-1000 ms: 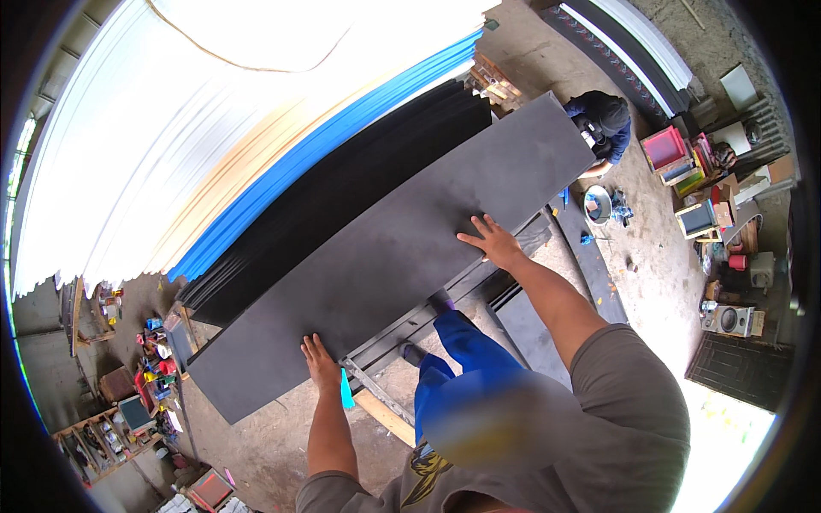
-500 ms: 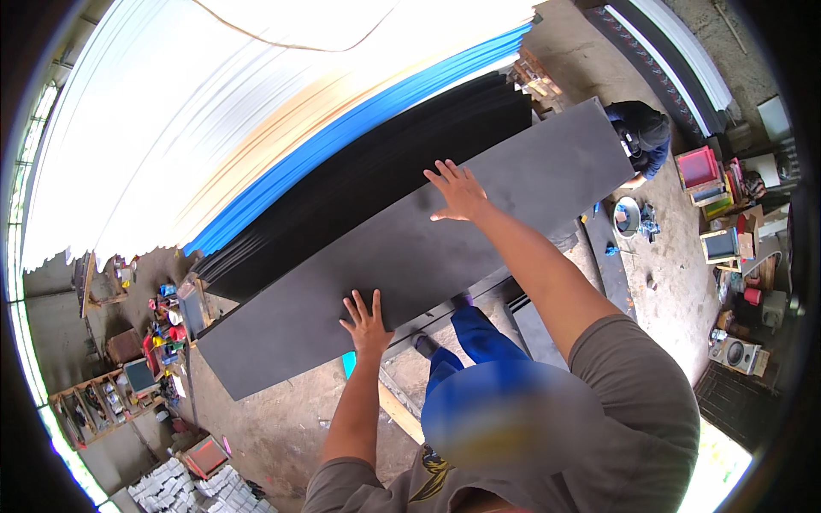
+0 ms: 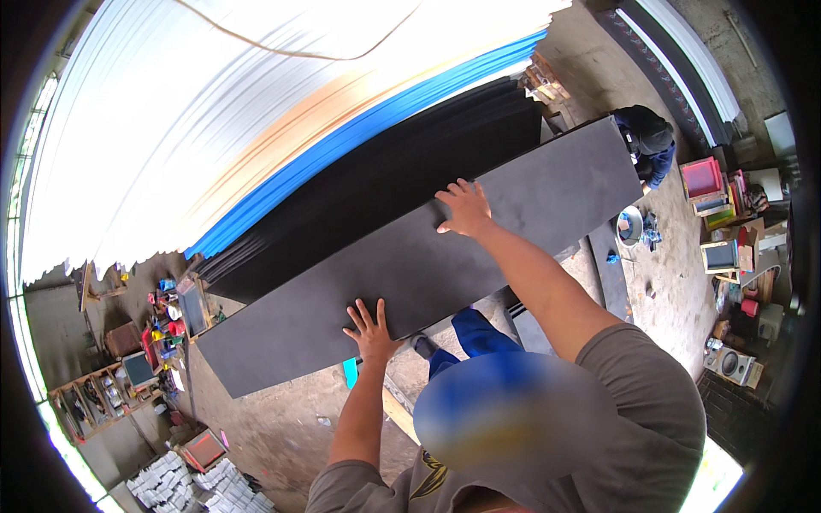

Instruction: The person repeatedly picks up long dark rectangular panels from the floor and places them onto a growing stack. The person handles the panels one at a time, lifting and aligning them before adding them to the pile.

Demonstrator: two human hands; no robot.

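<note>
A long, flat dark-grey sheet (image 3: 547,192) lies slantwise before me, from the lower left to the upper right. My left hand (image 3: 372,335) rests on its near side, fingers spread and palm down. Farther up and to the right, my right hand (image 3: 466,211) lies on the sheet, its fingers at the far edge and the thumb held apart. Both hands are open and grip nothing. Directly behind the sheet rises a stack of black sheets (image 3: 385,179), with blue sheets (image 3: 368,132) above them.
White sheets (image 3: 171,111) top the stack. At the sheet's right end a person in dark clothes (image 3: 647,141) bends beside a white bucket (image 3: 629,224). Framed screens and boxes (image 3: 727,252) crowd the right side. Wooden racks (image 3: 103,393) and white bundles (image 3: 162,480) stand at left.
The view has shifted slightly. My right hand and the sheet's far edge sit a little nearer to me, with more of the black stack showing. My left hand stays on the near side.
</note>
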